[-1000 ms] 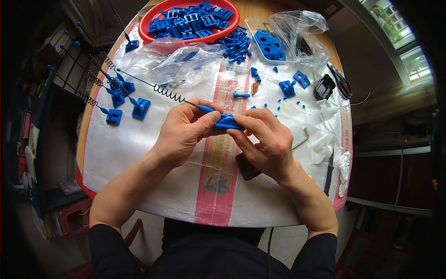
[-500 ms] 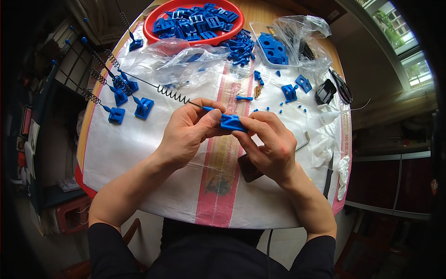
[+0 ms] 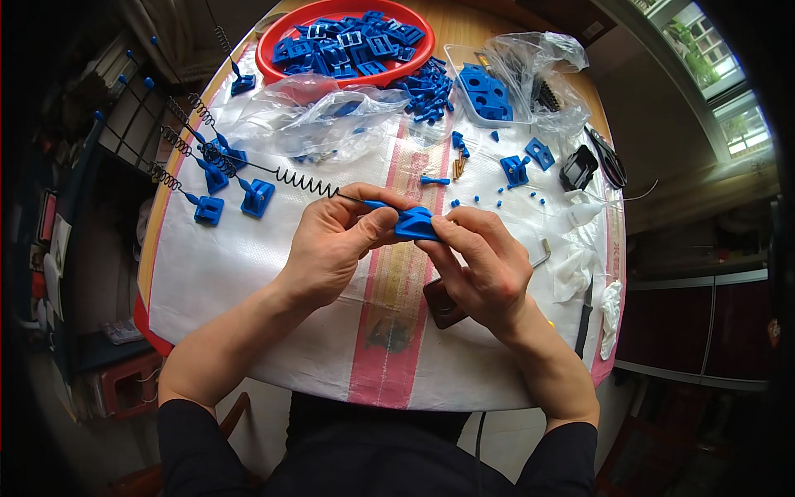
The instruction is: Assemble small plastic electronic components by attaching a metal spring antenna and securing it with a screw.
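Between both hands, over the striped sheet, is a small blue plastic bracket [image 3: 416,224]. My left hand [image 3: 333,247] pinches its left side and the blue sleeve [image 3: 374,203] beside it. From that sleeve a black coil-spring wire [image 3: 306,180] runs off to the upper left. The thumb and fingers of my right hand [image 3: 490,263] are closed on the bracket's right end. Fingertips hide part of the joint between sleeve and bracket. Just beyond the hands lie a loose blue pin [image 3: 434,180] and several brass-coloured pins [image 3: 458,168].
Several blue brackets with springs [image 3: 257,197] stand at the left. At the back are a red basin [image 3: 263,51] of blue parts, plastic bags [image 3: 319,103] and a clear box [image 3: 464,99]. To the right lie a blue bracket [image 3: 514,171], scissors [image 3: 609,157], a white bottle [image 3: 582,214] and a dark block [image 3: 445,304].
The blue bracket has tilted between my fingers, showing a different face, and has shifted slightly right. The spring wire has dipped a little. Both hands keep their grip.
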The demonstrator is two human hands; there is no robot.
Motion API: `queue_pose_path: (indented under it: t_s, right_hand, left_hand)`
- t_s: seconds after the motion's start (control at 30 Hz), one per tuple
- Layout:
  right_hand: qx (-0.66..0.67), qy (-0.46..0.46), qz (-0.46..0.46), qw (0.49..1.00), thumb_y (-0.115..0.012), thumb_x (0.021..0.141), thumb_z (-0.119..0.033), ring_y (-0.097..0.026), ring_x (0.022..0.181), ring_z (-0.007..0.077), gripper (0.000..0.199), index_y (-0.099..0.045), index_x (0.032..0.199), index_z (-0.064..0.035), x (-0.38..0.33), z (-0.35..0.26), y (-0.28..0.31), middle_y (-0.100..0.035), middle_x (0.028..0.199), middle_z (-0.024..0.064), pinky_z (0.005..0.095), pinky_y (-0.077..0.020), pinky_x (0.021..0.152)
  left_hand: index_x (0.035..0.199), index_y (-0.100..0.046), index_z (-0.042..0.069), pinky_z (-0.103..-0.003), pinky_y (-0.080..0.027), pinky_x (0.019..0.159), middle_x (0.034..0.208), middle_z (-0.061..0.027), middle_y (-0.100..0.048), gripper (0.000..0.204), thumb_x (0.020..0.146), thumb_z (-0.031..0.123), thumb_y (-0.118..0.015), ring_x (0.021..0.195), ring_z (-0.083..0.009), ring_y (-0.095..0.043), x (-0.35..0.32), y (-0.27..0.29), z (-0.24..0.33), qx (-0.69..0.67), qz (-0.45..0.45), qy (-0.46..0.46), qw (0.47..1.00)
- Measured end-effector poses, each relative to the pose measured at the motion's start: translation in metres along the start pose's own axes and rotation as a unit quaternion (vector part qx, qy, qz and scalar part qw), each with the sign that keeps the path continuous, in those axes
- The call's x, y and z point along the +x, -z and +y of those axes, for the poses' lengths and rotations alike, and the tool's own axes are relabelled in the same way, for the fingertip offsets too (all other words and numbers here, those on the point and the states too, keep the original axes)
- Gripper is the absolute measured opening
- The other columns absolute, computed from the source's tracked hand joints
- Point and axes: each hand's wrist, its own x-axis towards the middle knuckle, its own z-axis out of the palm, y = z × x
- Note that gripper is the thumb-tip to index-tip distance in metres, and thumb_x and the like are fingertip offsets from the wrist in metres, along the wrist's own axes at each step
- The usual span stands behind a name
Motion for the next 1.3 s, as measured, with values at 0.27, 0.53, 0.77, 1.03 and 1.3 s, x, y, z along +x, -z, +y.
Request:
queue_pose_path:
  t_s: [0.27,0.53,0.77,1.03,1.3]
  right_hand:
    - [-0.001,-0.011,-0.007,1.0,-0.085,0.077,-0.004,-0.068,0.07,0.0245,0.03,-0.07,0.103,0.0009,0.0,0.0,0.0,-0.066,0.092,0.0127,0.0345,-0.0557,0.056]
    - [0.016,-0.045,-0.005,0.999,-0.085,0.078,-0.005,-0.069,0.071,0.0245,0.028,-0.071,0.102,-0.0012,0.0,-0.002,0.0,-0.067,0.092,0.0122,0.0341,-0.0559,0.058]
    - [0.012,-0.051,-0.011,0.999,-0.084,0.079,-0.005,-0.069,0.072,0.0252,0.027,-0.071,0.102,-0.0012,-0.002,-0.002,0.004,-0.068,0.092,0.0124,0.0341,-0.0565,0.059]
    - [-0.01,-0.039,-0.009,0.999,-0.083,0.079,-0.003,-0.069,0.073,0.0264,0.027,-0.07,0.102,-0.0005,-0.002,-0.003,0.005,-0.067,0.094,0.0128,0.0357,-0.0565,0.059]
    - [-0.008,-0.034,0.003,0.999,-0.083,0.079,-0.002,-0.069,0.073,0.0263,0.028,-0.07,0.104,0.0009,-0.003,0.0,0.002,-0.067,0.095,0.0137,0.0357,-0.0564,0.058]
  left_hand:
    - [0.119,-0.063,-0.003,-0.035,-0.058,0.096,0.112,-0.0148,-0.072,0.024,0.102,0.015,-0.062,0.103,-0.0198,-0.07,-0.002,0.0,-0.004,0.023,0.018,0.001,1.0]
    - [0.118,-0.065,-0.002,-0.036,-0.059,0.094,0.11,-0.0141,-0.072,0.024,0.102,0.016,-0.062,0.101,-0.0203,-0.071,0.0,0.001,-0.006,0.006,0.013,0.016,1.0]
    - [0.116,-0.068,-0.002,-0.039,-0.059,0.095,0.112,-0.0156,-0.073,0.022,0.102,0.013,-0.063,0.101,-0.0226,-0.072,0.005,0.004,-0.005,-0.044,-0.009,0.046,0.998]
    - [0.117,-0.068,-0.001,-0.039,-0.059,0.096,0.112,-0.0153,-0.072,0.021,0.102,0.012,-0.062,0.103,-0.0228,-0.071,0.004,-0.002,-0.011,-0.067,0.002,0.039,0.997]
    - [0.115,-0.065,-0.004,-0.035,-0.06,0.094,0.107,-0.0153,-0.072,0.019,0.103,0.01,-0.061,0.1,-0.0207,-0.072,0.002,-0.009,-0.012,-0.022,0.027,-0.023,0.999]
